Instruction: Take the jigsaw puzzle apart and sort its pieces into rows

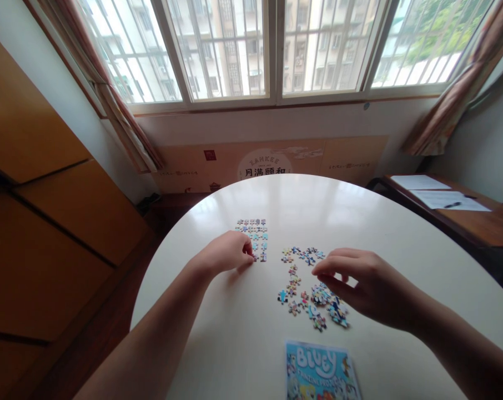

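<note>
My left hand (230, 251) is closed in a pinch at the near edge of a block of jigsaw pieces (257, 229) laid in neat rows, slightly spaced apart. A puzzle piece (255, 258) shows at its fingertips, and the hand covers the left part of the nearer rows. Over the right side of a scattered heap of loose jigsaw pieces (319, 294) hovers my right hand (355, 273). Its fingers are loosely curved, with a gap to the thumb and no piece visible between them. A single blue piece (282, 296) lies at the heap's left edge.
A blue "Bluey" picture box or booklet (322, 371) lies at the near edge of the round white table (218, 355). To the right, a brown desk (497, 228) bears paper sheets (447, 200) and pens. Behind stand a printed cardboard panel (355, 158) and barred windows.
</note>
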Available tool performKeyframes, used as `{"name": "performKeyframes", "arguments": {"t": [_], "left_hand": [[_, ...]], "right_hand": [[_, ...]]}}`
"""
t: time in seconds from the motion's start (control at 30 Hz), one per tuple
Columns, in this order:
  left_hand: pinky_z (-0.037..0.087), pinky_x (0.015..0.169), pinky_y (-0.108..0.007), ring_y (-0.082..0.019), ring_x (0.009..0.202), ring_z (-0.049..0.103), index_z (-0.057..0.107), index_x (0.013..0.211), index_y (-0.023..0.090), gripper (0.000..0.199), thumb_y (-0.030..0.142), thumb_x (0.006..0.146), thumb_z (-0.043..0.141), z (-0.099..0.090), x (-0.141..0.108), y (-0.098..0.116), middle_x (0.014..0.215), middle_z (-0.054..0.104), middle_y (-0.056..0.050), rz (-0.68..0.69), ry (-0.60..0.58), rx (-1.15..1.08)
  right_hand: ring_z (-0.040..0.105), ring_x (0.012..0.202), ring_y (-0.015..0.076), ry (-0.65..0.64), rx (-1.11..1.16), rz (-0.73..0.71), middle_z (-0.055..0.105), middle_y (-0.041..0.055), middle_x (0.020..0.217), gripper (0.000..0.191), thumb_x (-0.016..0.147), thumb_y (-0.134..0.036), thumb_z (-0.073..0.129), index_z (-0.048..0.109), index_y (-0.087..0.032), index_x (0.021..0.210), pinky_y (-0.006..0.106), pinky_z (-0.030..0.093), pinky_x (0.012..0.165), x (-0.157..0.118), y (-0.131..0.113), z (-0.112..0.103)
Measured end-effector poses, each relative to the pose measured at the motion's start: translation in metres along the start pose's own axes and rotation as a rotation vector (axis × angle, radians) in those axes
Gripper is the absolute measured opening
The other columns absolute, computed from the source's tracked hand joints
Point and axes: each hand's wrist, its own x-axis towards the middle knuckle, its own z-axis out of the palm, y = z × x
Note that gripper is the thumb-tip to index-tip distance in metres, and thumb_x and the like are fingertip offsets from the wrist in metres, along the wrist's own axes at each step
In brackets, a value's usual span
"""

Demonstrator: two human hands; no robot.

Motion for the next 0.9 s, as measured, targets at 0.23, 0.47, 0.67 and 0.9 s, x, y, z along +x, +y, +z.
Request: {"name": "performKeyframes", "arguments": {"t": [0.23, 0.47, 0.67, 0.9], "left_hand": [[0.039, 0.056, -0.027, -0.019, 0.073, 0.062, 0.072, 0.08, 0.021, 0.016, 0.028, 0.068, 0.064, 0.0011, 0.0006, 0.0017, 0.087, 0.072, -0.004, 0.01, 0.009, 0.003], [0.038, 0.057, -0.027, -0.02, 0.073, 0.062, 0.073, 0.082, 0.021, 0.017, 0.029, 0.069, 0.064, 0.0031, 0.0024, -0.0004, 0.089, 0.073, -0.005, 0.02, 0.011, 0.0], [0.039, 0.059, -0.028, -0.02, 0.074, 0.062, 0.073, 0.083, 0.021, 0.018, 0.029, 0.069, 0.064, 0.0009, 0.0009, 0.0016, 0.089, 0.073, -0.005, 0.016, 0.004, 0.007], [0.039, 0.056, -0.027, -0.019, 0.073, 0.062, 0.073, 0.082, 0.021, 0.017, 0.029, 0.069, 0.064, 0.001, 0.0002, 0.0016, 0.089, 0.073, -0.004, 0.015, 0.002, 0.012]], "right_hand": [[0.063, 0.069, 0.0119, -0.001, 0.004, 0.013, 0.069, 0.0037, 0.081, 0.015, 0.092, -0.018, 0.056, 0.07, -0.019, 0.095, 0.024, 0.05, 0.059, -0.0002, 0.0, -0.0014], [0.063, 0.067, 0.0124, 0.008, -0.002, 0.025, 0.069, 0.0036, 0.08, 0.013, 0.092, -0.02, 0.057, 0.07, -0.019, 0.094, 0.025, 0.05, 0.059, -0.0003, 0.0023, -0.0014], [0.063, 0.068, 0.0125, 0.001, 0.002, 0.012, 0.069, 0.0044, 0.081, 0.014, 0.092, -0.019, 0.057, 0.07, -0.019, 0.094, 0.025, 0.05, 0.057, 0.0004, 0.0027, -0.0016], [0.063, 0.068, 0.0124, 0.005, -0.004, 0.016, 0.069, 0.0042, 0.08, 0.014, 0.093, -0.021, 0.056, 0.07, -0.018, 0.093, 0.025, 0.05, 0.058, 0.0006, 0.0033, -0.0015]]}}
